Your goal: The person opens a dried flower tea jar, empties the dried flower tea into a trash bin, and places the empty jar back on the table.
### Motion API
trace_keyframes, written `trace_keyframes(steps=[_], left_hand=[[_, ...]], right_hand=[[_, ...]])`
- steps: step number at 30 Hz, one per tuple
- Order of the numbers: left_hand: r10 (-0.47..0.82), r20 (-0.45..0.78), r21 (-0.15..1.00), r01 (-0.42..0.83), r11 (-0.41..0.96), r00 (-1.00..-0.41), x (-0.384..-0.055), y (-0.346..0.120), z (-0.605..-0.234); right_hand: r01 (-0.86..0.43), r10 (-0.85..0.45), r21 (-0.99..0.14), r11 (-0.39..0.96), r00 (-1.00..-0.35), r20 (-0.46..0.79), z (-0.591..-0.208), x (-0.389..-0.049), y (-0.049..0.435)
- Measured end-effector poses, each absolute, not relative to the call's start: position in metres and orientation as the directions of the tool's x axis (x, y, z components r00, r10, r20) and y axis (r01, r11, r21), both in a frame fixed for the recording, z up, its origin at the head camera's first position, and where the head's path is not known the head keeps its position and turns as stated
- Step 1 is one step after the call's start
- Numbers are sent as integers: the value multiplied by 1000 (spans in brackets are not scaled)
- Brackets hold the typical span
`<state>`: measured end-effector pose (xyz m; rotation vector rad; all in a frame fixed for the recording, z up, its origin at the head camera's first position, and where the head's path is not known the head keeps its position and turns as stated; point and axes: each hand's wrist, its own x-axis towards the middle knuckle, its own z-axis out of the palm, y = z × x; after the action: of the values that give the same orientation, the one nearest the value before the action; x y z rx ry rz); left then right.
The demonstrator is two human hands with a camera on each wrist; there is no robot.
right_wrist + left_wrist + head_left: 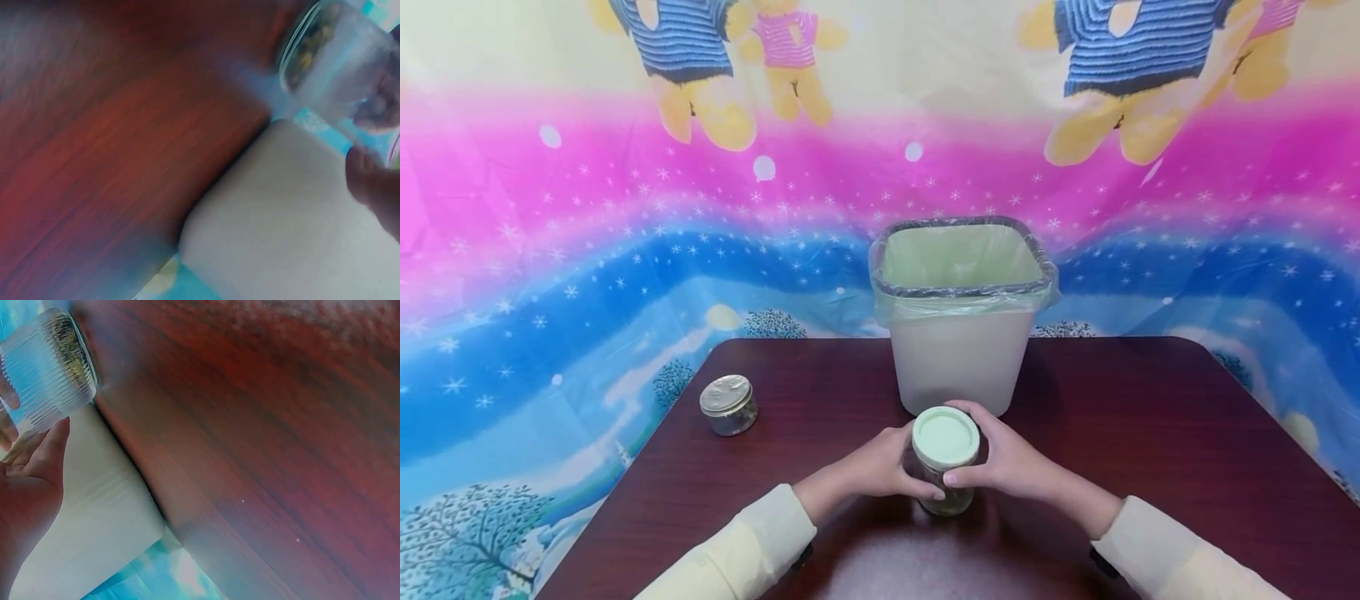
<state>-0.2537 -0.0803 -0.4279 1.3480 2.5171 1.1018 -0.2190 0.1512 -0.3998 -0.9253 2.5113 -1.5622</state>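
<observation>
A glass jar (pixel 953 502) with a pale green lid (pixel 946 437) stands near the middle of the table, in front of a bin. My left hand (pixel 883 463) holds the jar from the left, its thumb across the front. From the right, my right hand (pixel 1006 454) grips it around the upper body, thumb just below the lid. Fine vertical ribs mark the glass jar (pixel 53 362) in the left wrist view. Brownish-green bits lie at the bottom of the jar (pixel 340 56) in the right wrist view. Some fingers are hidden behind the glass.
The pale bin (pixel 962 358), lined with a clear plastic bag, stands just behind the jar. A small clear jar (pixel 728 408) with a silvery lid sits at the table's left. A printed cloth (pixel 625 275) hangs behind the dark red-brown table (pixel 820 392).
</observation>
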Motion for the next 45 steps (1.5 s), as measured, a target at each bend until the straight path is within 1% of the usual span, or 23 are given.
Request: trace_keyframes(steps=[4,8,11,16,21,26,33,35,39,42,45], left_hand=[[754,248,627,694,354,-608,-254,-80,-428],[754,246,638,687,347,-609,-253,-80,-428],[749,245,649,678,345,-616,-253,-81,-428],[738,240,666,660,348,-631,-252,-81,-428],[741,234,673,655,344,-630,-253,-80,-428],[740,240,659,665,350,-628,-253,-80,-428],[744,243,631,684,366,-622,-252,-81,-427],[745,243,628,686,367,-621,-252,-81,-427],[746,240,629,685,367,-621,-252,-80,-427],[749,241,629,687,364,-618,-253,-81,-427],[751,246,626,692,359,-613,-253,-81,-427]], right_hand=[[-428,-409,-825,370,-872,269,-398,-209,144],[-347,-288,-849,398,-926,243,-398,-199,134],[-293,-204,-864,409,-952,226,-400,-192,126],[-224,-90,-862,455,-974,206,-403,-188,115],[-219,-69,-858,464,-975,211,-404,-188,113],[-259,-120,-865,430,-966,229,-405,-191,118],[-341,-303,-869,359,-923,237,-405,-204,134],[-366,-370,-866,341,-899,234,-403,-210,139],[-419,-506,-861,289,-830,235,-401,-222,148],[-440,-575,-858,266,-786,225,-399,-229,153],[-444,-620,-861,248,-756,211,-397,-235,156]])
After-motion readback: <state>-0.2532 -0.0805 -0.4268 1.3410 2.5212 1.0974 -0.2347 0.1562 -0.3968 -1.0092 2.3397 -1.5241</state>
